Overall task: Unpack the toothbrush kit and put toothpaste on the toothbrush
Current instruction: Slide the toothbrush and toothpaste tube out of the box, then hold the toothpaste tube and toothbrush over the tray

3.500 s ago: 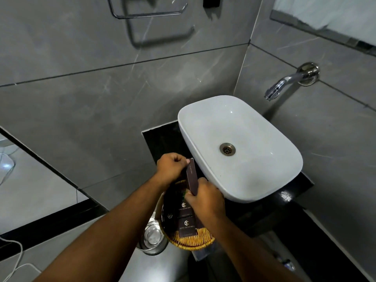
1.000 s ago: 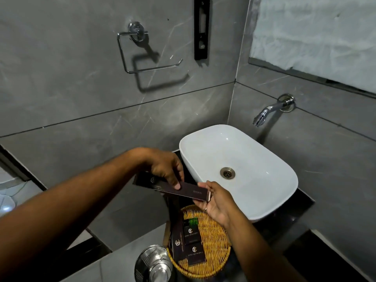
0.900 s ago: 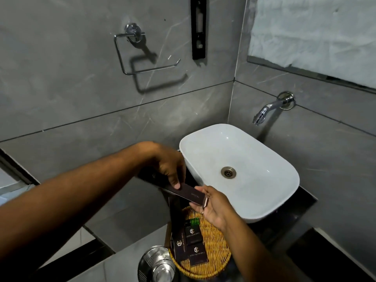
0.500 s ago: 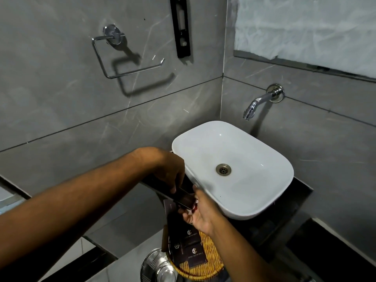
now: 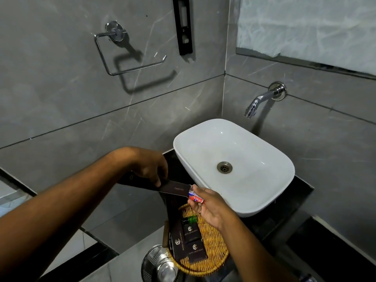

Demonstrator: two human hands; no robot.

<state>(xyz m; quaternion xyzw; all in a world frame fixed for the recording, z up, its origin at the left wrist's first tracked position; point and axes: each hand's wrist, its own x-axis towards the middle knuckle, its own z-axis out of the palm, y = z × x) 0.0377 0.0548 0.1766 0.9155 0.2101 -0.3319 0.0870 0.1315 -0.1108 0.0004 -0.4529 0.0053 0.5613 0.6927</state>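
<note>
A long dark dental kit box point(image 5: 173, 188) lies level in the air above the basket, left of the basin. My left hand point(image 5: 149, 169) grips it from above near its middle. A small red and white toothpaste tube point(image 5: 195, 197) sticks out of the box's open right end. My right hand point(image 5: 209, 206) pinches that tube with thumb and fingers. No toothbrush shows; the inside of the box is hidden.
A woven basket point(image 5: 213, 251) below holds several dark amenity boxes point(image 5: 190, 235). A steel lidded bin point(image 5: 160, 267) stands at its left. The white basin point(image 5: 234, 165) sits on a black counter, with a wall tap point(image 5: 262, 100) above it and a towel ring point(image 5: 126, 51) on the left wall.
My right hand has opened the box's right end and drawn the toothpaste tube partly out. My left hand keeps its hold on the box. The camera has tilted slightly.
</note>
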